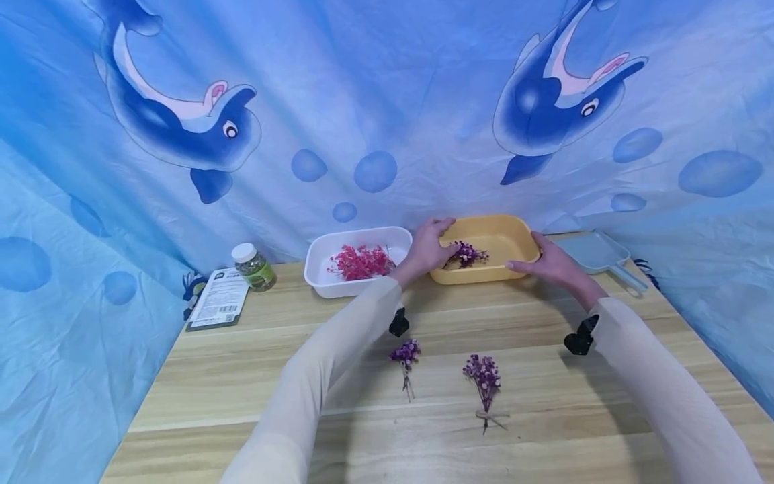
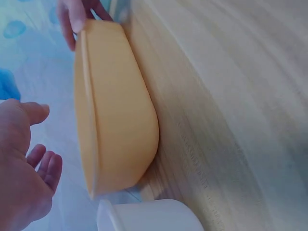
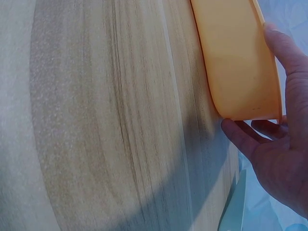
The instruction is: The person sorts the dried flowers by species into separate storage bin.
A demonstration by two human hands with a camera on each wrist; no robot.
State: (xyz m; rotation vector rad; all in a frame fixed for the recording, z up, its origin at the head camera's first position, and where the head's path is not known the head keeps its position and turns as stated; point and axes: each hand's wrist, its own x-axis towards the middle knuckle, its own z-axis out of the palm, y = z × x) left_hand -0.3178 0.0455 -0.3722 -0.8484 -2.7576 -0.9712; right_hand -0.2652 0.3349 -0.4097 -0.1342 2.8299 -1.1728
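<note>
Toward the back of the table stands a yellow plastic basin point(image 1: 498, 247) with purple dried flowers point(image 1: 469, 254) in its left part. My right hand point(image 1: 557, 267) holds the basin's right end; in the right wrist view, the thumb point(image 3: 284, 45) lies on the rim and the fingers meet the end wall. Over the left end is my left hand point(image 1: 426, 250), fingers loosely bent, thumb near the flowers. The left wrist view shows no thing in that left hand point(image 2: 21, 163), which appears apart from the basin wall. Two purple bunches point(image 1: 406, 353) point(image 1: 482, 376) lie nearer on the table.
Left of the yellow basin is a white basin point(image 1: 338, 290) with pink flowers point(image 1: 363, 262). Farther left stand a white-lidded jar point(image 1: 256, 270) and a printed sheet point(image 1: 219, 298). A pale blue dustpan point(image 1: 597, 252) lies at right. A blue dolphin curtain point(image 1: 387, 94) hangs behind.
</note>
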